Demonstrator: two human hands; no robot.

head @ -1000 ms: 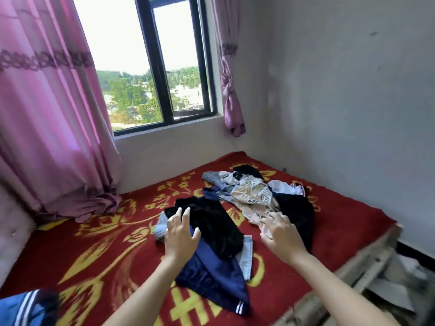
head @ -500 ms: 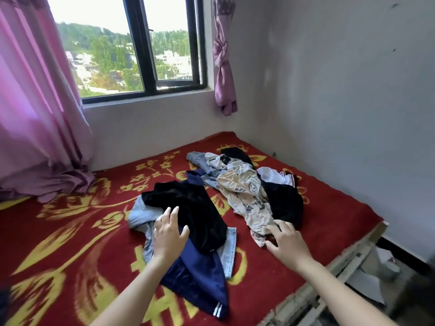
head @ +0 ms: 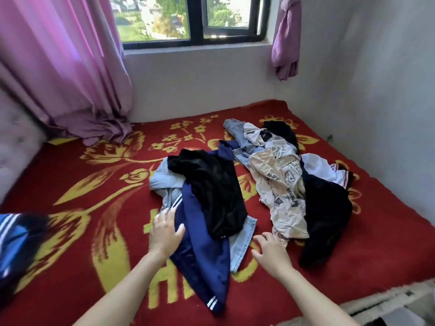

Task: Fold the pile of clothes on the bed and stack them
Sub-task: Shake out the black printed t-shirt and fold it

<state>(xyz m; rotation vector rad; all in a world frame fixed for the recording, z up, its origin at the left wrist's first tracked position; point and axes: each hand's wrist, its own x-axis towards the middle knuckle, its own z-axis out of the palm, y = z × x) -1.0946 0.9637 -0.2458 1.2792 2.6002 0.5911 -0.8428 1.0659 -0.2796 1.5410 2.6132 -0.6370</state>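
- The bed [head: 70,184], under a red and yellow blanket, fills the lower two thirds of the frame. The pile of clothes [head: 259,184] sprawls unfolded across its centre and centre right.
- A navy garment [head: 202,250] forms the near part of the pile. Its long axis runs from the middle of the frame down to a white-striped end at lower centre, roughly in line with the person's forearms.
- A black garment [head: 211,189] lies across the navy one's upper half, so I judge it must come off first or be lifted with it.
- The left hand [head: 164,231], just left of centre, is the nearer one. Its fingers [head: 168,214] are spread and straight, laid flat at the navy garment's left edge and gripping nothing.
- The right hand [head: 270,252], lower centre right, hovers at the blanket beside a pale denim hem [head: 242,243]. Its fingers [head: 263,237] are loosely curled and empty, and the navy cloth lies to their left.
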